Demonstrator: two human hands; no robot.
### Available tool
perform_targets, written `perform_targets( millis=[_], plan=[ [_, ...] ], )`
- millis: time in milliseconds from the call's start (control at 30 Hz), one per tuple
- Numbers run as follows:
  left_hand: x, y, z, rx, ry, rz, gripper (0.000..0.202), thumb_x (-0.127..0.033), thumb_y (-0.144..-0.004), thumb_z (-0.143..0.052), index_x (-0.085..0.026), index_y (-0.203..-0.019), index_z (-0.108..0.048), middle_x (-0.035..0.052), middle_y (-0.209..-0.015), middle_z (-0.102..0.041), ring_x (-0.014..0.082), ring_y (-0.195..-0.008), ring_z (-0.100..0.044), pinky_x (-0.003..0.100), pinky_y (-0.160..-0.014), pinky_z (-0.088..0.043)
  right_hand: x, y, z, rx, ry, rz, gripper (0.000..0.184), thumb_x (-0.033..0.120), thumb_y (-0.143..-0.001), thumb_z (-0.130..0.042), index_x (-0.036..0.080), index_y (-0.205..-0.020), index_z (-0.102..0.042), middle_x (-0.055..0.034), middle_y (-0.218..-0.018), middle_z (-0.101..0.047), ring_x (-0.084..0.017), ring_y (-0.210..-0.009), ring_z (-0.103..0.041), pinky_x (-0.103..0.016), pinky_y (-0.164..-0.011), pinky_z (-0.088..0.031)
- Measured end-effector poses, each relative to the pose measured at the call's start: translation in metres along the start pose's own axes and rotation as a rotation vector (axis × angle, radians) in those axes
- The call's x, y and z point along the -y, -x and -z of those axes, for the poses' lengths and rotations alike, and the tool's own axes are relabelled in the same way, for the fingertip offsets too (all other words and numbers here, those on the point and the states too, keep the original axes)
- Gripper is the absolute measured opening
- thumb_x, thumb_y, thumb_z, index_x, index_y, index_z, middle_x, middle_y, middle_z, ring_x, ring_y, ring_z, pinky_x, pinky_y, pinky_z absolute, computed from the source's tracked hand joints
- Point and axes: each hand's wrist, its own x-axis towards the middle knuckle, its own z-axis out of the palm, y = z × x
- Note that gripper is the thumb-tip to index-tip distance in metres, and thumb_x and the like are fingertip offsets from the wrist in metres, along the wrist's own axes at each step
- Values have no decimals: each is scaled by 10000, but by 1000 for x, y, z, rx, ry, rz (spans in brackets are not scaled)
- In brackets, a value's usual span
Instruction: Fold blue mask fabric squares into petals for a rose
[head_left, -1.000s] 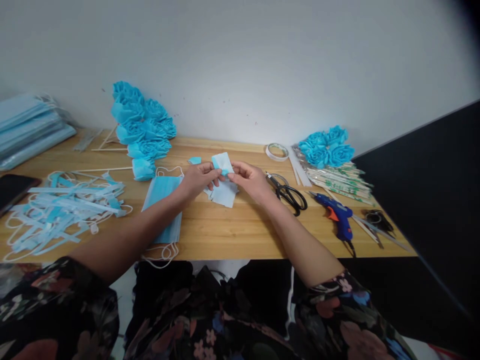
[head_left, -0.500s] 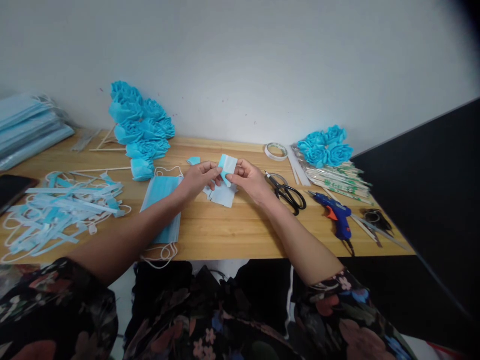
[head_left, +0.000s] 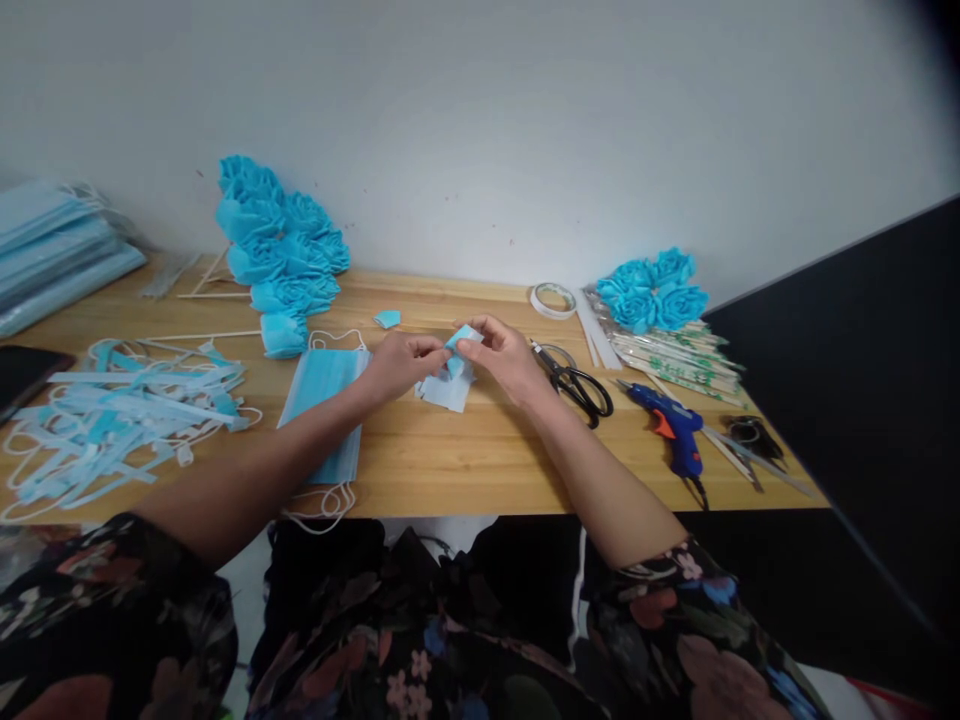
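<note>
My left hand and my right hand meet over the middle of the wooden table. Both pinch a small light-blue piece of mask fabric, which is folded or rolled between the fingertips. Under the hands lies a small pile of cut pale-blue fabric pieces. A whole blue face mask with white ear loops lies just left of my left hand. A tiny blue scrap sits behind the hands.
Black scissors, a blue glue gun and a tape roll lie to the right. Blue fabric roses rest on wooden sticks. More roses stand at the back left, beside cut strips and stacked masks.
The flat fabric piece held upright between my hands has been folded down into a smaller, narrower shape. Both hands have stayed in place, fingers working closer together.
</note>
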Motion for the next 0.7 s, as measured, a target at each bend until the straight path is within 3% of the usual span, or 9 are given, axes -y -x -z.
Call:
perform_targets(
  millis=[167, 333, 567, 700],
  plan=[
    [2, 0, -2, -7, -39, -27, 252, -251, -845, -647, -176, -613, -709, 7, -548, -634, 108, -508, -502, 238, -509, -344, -3, 1, 0, -13, 92, 39, 308, 454, -752, -773, 194, -873, -662, 30, -754, -637, -125, -692, -547, -259, -658, -439],
    [1, -1, 0, 3, -20, -7, 345, -327, -865, -646, -176, -557, -676, 29, -541, -646, 107, -483, -494, 243, -506, -365, 1, 2, -1, -62, 203, 127, 231, 413, -789, -725, 201, -861, -667, 29, -743, -624, -123, -683, -523, -258, -638, -412],
    [2, -4, 1, 55, 286, 160, 362, -455, -797, -724, -165, -589, -663, 45, -556, -643, 105, -450, -510, 249, -484, -396, 7, 4, 1, -86, 305, 182, 158, 267, -761, -629, 199, -868, -723, -7, -885, -711, -140, -739, -577, -265, -671, -453],
    [4, -5, 2, 98, 340, 164, 388, -506, -754, -767, -152, -628, -669, 38, -571, -645, 97, -458, -509, 239, -472, -397, 7, 3, 1, -83, 311, 165, 199, 228, -737, -581, 191, -868, -726, -7, -894, -714, -136, -756, -594, -256, -680, -455]
  ],
)
